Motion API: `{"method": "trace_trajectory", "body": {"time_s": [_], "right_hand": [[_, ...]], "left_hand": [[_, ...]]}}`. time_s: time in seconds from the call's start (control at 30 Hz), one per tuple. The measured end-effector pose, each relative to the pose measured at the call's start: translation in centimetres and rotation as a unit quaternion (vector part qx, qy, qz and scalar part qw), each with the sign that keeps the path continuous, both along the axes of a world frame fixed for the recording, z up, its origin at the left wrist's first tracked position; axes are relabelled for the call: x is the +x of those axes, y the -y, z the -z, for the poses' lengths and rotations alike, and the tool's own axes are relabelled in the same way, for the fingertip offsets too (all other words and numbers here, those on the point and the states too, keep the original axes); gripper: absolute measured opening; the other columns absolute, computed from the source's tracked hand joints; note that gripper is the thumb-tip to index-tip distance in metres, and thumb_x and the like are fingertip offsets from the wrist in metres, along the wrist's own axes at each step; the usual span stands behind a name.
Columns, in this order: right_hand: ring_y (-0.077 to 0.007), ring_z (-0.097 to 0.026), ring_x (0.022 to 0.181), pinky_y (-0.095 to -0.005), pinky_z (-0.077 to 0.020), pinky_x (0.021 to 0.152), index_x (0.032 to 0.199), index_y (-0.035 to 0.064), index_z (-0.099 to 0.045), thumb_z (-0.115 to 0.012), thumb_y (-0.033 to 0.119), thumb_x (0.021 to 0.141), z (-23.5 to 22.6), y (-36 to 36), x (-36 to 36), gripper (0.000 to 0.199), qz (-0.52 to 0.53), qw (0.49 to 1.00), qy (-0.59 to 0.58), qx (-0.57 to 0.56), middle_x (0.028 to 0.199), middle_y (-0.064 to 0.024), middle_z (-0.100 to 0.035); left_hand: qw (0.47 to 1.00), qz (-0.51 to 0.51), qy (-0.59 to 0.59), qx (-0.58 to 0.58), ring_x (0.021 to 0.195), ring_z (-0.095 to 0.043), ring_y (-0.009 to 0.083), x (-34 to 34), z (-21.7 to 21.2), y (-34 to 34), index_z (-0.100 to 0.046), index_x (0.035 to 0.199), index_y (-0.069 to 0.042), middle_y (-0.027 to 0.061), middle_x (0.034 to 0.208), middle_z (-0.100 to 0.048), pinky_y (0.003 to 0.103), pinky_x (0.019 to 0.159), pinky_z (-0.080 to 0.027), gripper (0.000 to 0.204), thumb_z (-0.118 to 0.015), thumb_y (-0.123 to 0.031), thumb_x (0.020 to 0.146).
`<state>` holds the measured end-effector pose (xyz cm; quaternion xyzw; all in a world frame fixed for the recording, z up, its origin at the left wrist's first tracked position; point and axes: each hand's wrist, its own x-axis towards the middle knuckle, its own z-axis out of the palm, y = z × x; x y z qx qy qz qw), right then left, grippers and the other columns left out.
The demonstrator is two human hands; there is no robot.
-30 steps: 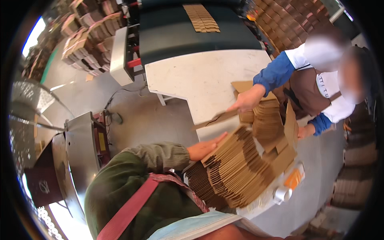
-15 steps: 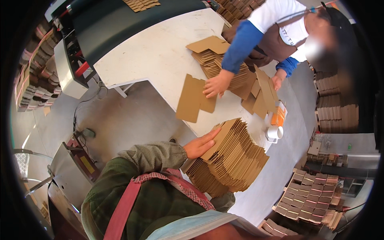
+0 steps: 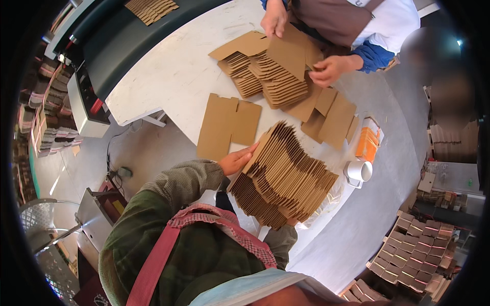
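A thick stack of flat brown cardboard box blanks (image 3: 291, 171) stands on edge in front of me, at the near side of the white table (image 3: 158, 76). My left hand (image 3: 237, 159) presses against its left end, thumb and fingers along the outer blank. At the stack's near right end my right hand (image 3: 292, 222) supports it, almost wholly hidden behind the cardboard; only a bit of skin and the sleeve show. Just beyond my left hand, a single cardboard blank (image 3: 214, 127) lies flat on the table.
Across the table a co-worker's hands (image 3: 329, 70) handle a cardboard piece over a fanned pile of blanks (image 3: 278, 81). To the right are an orange and white box (image 3: 367, 143) and a white mug (image 3: 359, 171). A dark conveyor belt (image 3: 138, 46) runs at the far left.
My view has shifted. The stack in my hands has tipped and turned slightly, and my left hand has slid down its end. The co-worker's hand has left the single blank and moved back to the pile.
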<state>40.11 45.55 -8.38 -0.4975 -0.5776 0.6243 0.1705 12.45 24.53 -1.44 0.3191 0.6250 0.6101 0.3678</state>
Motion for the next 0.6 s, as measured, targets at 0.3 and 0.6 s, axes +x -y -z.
{"method": "trace_trajectory", "body": {"time_s": [0.3,0.6], "right_hand": [[-0.0258,-0.051,0.117,-0.0365,-0.0419,0.099,0.125,-0.0075,-0.050,-0.043,0.007,0.096,-19.4,-6.3,2.2,0.034,0.108,0.954,-0.017,0.278,0.126,-0.0173,-0.054],[-0.0387,-0.033,0.132,-0.0593,-0.0188,0.108,0.107,0.0133,-0.066,-0.066,0.026,0.081,-24.1,5.3,-15.0,0.029,-0.451,0.703,-0.005,0.551,0.134,-0.0152,-0.047]], "left_hand": [[0.999,-0.004,-0.032,-0.023,0.133,-0.036,0.0262,1.2,-3.9,-1.7,-0.044,0.138,-0.012,0.0141,0.145,-0.037,0.037,0.106,-0.034,0.046,-0.054,-0.026,0.095],[0.912,-0.034,-0.266,-0.310,0.138,-0.024,0.0357,-1.8,-3.4,-1.8,-0.043,0.138,-0.019,0.0173,0.149,-0.028,0.054,0.109,-0.022,0.064,-0.066,-0.041,0.083]]}}
